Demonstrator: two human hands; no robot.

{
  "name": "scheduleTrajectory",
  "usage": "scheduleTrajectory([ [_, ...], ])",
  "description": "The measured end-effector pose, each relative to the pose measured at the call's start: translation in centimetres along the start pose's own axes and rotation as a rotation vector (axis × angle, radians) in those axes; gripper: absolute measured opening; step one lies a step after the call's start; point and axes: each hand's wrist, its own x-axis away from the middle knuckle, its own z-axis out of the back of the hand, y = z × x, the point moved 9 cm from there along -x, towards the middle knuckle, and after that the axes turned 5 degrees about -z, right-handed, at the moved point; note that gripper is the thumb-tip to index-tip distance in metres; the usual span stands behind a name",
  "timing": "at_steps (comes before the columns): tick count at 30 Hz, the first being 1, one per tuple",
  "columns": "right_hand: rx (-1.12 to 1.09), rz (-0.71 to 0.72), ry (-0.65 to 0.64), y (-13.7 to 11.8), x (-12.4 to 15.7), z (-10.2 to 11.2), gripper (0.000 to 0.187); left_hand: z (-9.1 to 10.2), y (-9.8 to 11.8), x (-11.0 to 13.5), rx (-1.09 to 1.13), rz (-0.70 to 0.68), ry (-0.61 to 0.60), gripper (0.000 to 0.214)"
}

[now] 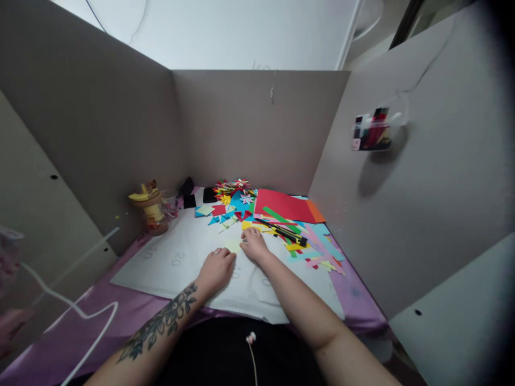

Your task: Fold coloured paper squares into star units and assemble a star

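Note:
A small pale yellow piece of paper (pixel 233 245) lies on the white sheet, between my two hands. My left hand (pixel 217 268) rests at its near left side, fingers curled together and tips partly hidden. From the right, my right hand (pixel 254 245) reaches its far edge with bent fingers pressed down on it. Just beyond my right hand is a yellow paper piece (pixel 250 225). A black and yellow utility knife (pixel 290 235) lies to the right among coloured paper strips (pixel 316 247).
A red paper sheet (pixel 284 206) lies behind the knife. Folded paper stars (pixel 231 187) and small cut papers (pixel 220 210) sit at the back. A pot-like container (pixel 149 212) stands at the back left. Grey panels (pixel 257 128) enclose the table; a clear holder (pixel 374 131) hangs right.

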Motion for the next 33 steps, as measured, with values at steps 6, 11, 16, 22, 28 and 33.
scheduleTrajectory([
  [6,-0.105,0.107,0.068,-1.1,0.3,1.4,0.017,0.3,-0.1,0.1,0.021,0.020,0.045,0.027],
  [11,-0.078,0.236,-0.137,-3.8,1.6,-0.3,0.016,0.7,-0.2,0.2,0.050,0.031,0.075,0.027],
  [16,-0.027,0.258,-0.175,-4.7,2.0,-1.2,0.016,0.8,-1.0,0.5,0.073,0.090,0.115,0.026],
  [22,-0.082,0.254,-0.177,-4.2,1.6,-1.2,0.019,-1.1,-4.9,0.3,0.155,0.318,0.134,0.042],
  [28,-0.180,0.289,-0.182,-3.8,1.0,-1.0,0.021,-1.2,-5.2,-1.3,0.290,0.178,0.163,0.037],
  [33,-0.216,0.311,-0.195,-3.4,1.0,-1.0,0.020,-0.1,-5.5,-1.6,0.130,0.155,0.157,0.018],
])
